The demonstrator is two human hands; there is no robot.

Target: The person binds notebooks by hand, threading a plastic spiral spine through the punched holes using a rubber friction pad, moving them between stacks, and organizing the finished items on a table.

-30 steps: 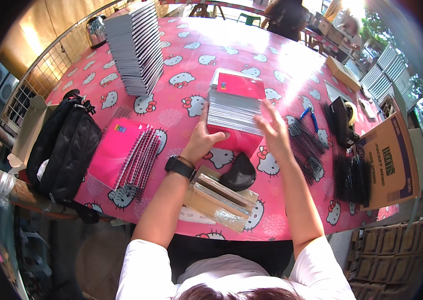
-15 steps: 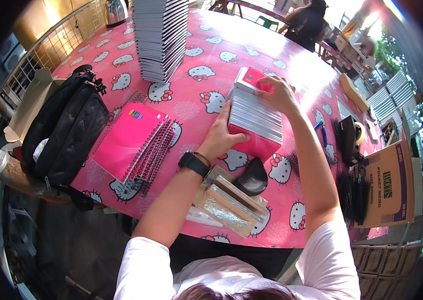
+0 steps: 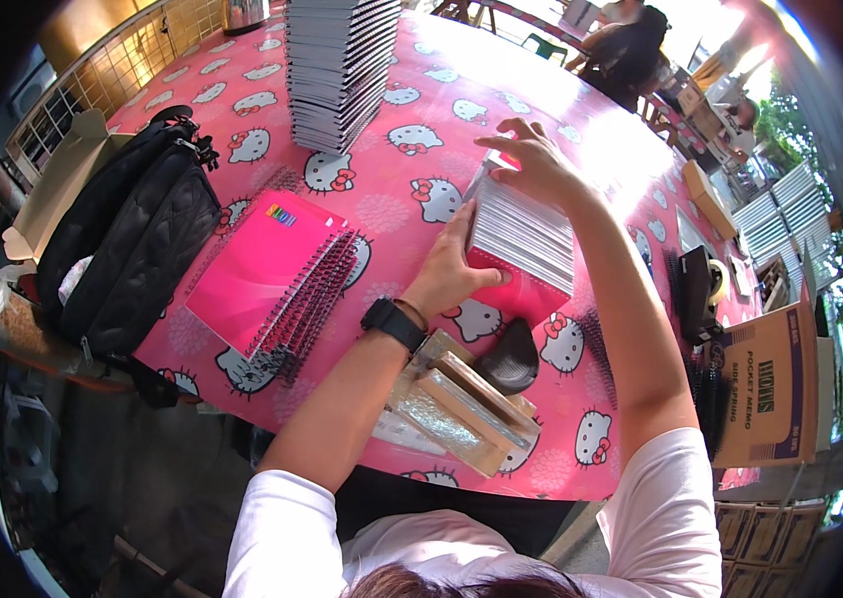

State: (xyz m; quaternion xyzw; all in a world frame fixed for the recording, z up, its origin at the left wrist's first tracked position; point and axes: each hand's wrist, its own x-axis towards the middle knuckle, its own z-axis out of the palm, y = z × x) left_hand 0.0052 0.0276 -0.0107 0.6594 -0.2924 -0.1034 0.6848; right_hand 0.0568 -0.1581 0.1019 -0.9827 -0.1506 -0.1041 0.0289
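A thick block of small pink-covered pads (image 3: 521, 234), its pale page edges facing up, sits on the table before me. My left hand (image 3: 446, 271) is closed around the block's left side, the thumb pressed on the near pink cover. Over the block's far end, my right hand (image 3: 541, 167) is open, fingers bent and apart; a bit of red cover shows below them. To the left lies a pile of pink spiral notebooks (image 3: 267, 264), their black coils toward me. Farther back, a tall stack of spiral-bound books (image 3: 337, 80) stands upright.
A black quilted bag (image 3: 147, 239) lies at the left edge beside an open cardboard box (image 3: 68, 179). Near me are wrapped tan bundles (image 3: 461, 409) and a black rounded object (image 3: 509, 357). At right are a tape dispenser (image 3: 702, 289) and a carton (image 3: 765, 389). A person (image 3: 626, 55) sits far back.
My right hand has lifted slightly away from the block's far end and its fingers have spread. My left hand keeps its hold. The whole view has shifted a little.
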